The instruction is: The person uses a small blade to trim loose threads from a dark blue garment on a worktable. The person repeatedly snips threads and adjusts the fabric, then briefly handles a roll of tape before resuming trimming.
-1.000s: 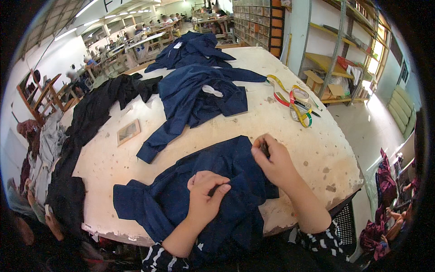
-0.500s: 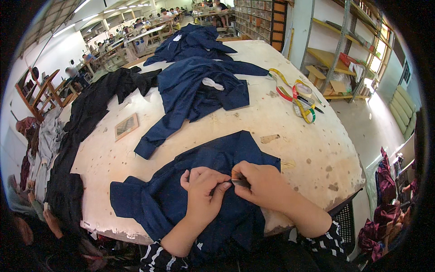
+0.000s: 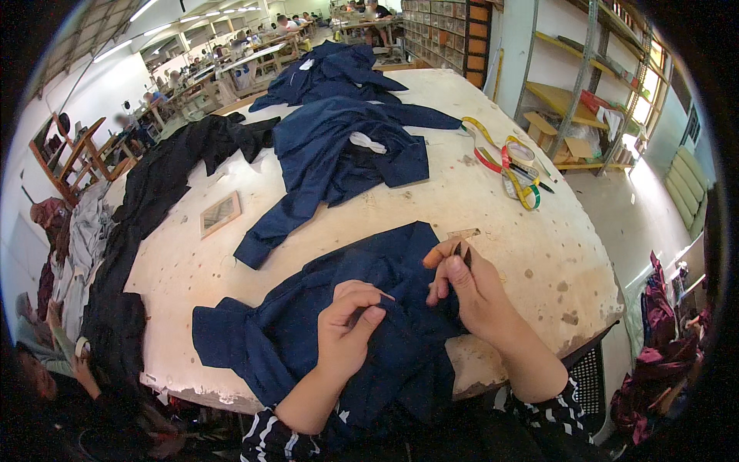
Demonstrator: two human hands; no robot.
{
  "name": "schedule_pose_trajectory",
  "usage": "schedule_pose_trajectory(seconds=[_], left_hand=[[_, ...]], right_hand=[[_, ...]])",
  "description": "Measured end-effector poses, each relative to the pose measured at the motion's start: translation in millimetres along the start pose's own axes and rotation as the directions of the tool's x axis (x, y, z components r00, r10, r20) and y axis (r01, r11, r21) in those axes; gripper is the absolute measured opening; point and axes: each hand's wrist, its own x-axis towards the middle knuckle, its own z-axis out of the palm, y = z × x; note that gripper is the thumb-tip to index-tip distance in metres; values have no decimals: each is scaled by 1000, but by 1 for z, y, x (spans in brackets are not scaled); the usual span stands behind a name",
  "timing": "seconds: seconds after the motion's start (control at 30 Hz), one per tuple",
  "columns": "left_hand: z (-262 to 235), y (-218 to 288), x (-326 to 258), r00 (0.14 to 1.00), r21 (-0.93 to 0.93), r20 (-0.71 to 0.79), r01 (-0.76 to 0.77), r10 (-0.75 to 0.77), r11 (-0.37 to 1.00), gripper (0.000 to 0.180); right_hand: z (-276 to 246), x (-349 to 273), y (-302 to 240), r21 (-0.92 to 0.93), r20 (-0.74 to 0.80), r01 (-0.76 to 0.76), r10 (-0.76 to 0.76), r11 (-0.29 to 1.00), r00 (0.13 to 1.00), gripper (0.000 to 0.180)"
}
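At the worktop's (image 3: 185,362) near edge, my left hand (image 3: 346,327) pinches blue cloth (image 3: 308,300); my right hand (image 3: 481,296) grips a black tool (image 3: 467,256).

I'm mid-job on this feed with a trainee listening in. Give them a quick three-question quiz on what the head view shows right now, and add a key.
1. Which hand holds the small dark tool?
2. True or false: the tape measure lies on the black cloth.
3. What lies directly beneath the left hand?
a) a small wooden frame
b) a navy garment
c) a cardboard box

Key: 1. The right hand. 2. False. 3. b.
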Motion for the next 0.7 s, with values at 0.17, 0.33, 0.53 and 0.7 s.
schedule_pose_trajectory(seconds=[0.17,0.33,0.53,0.7], left_hand=[[0,0,-1,997,-85,23,78,-76,993,10],[2,8,-1,952,-283,105,305,-286,909,20],[4,3,1,995,-165,28,103,-100,981,12],[-3,3,0,967,28,134,212,-214,977,11]], right_hand=[[8,-8,-12,-182,124,68,-46,981,991,21],[7,-5,0,-260,431,182,-54,948,901,18],[15,-8,-13,-36,120,15,-10,999,993,19],[16,4,10,-130,-6,19,-20,991,1000,16]])
